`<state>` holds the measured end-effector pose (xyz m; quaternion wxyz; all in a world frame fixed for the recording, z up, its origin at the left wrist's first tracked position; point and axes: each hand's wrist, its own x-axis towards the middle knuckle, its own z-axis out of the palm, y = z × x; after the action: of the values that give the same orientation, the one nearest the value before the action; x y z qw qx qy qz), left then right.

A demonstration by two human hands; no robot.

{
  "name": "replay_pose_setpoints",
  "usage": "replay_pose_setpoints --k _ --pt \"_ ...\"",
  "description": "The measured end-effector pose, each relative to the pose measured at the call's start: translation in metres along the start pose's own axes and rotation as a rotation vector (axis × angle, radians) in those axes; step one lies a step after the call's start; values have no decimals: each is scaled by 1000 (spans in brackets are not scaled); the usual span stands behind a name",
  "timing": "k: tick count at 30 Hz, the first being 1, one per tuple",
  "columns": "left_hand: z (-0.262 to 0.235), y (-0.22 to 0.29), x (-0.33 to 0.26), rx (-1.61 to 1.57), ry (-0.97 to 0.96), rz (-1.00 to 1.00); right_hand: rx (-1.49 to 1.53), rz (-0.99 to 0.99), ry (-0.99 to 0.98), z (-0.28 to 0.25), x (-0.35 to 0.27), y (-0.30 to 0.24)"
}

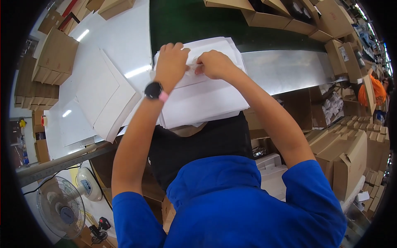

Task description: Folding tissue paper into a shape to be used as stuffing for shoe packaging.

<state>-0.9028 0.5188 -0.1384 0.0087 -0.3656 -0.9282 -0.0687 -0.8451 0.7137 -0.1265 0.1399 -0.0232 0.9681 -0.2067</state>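
A thick stack of white paper sheets (202, 103) lies in front of me, with a smaller white sheet or flat packet across its far half. My left hand (173, 61) rests on that far half, fingers bent and apart, thumb pointing inward. Facing it, my right hand (216, 64) is closed in a pinch over a small crumpled whitish piece (191, 66). This piece lies between the two hands, close to the left thumb. Its exact kind is too small to make out. A dark round watch with a pink strap (154, 91) is on my left wrist.
Folded white sheets (107, 95) lie on the white table to the left. Beyond the stack is a dark green surface (182, 20), with a metal strip (285, 70) on the right. Cardboard boxes (56, 56) stand left, more at far right. A fan (62, 211) stands lower left.
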Motion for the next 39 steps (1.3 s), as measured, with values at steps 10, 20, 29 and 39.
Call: replay_pose_setpoints --k 10,20,29,39 --pt "32 59 -58 -7 326 13 33 -140 -213 -21 54 41" --pt "35 41 -53 -63 340 -17 -234 -399 685 9 -9 41" --pt "36 85 -108 -111 241 -18 -58 -430 491 65 -112 12" --pt "20 49 -72 -393 -248 -176 9 -352 309 55 -60 16"
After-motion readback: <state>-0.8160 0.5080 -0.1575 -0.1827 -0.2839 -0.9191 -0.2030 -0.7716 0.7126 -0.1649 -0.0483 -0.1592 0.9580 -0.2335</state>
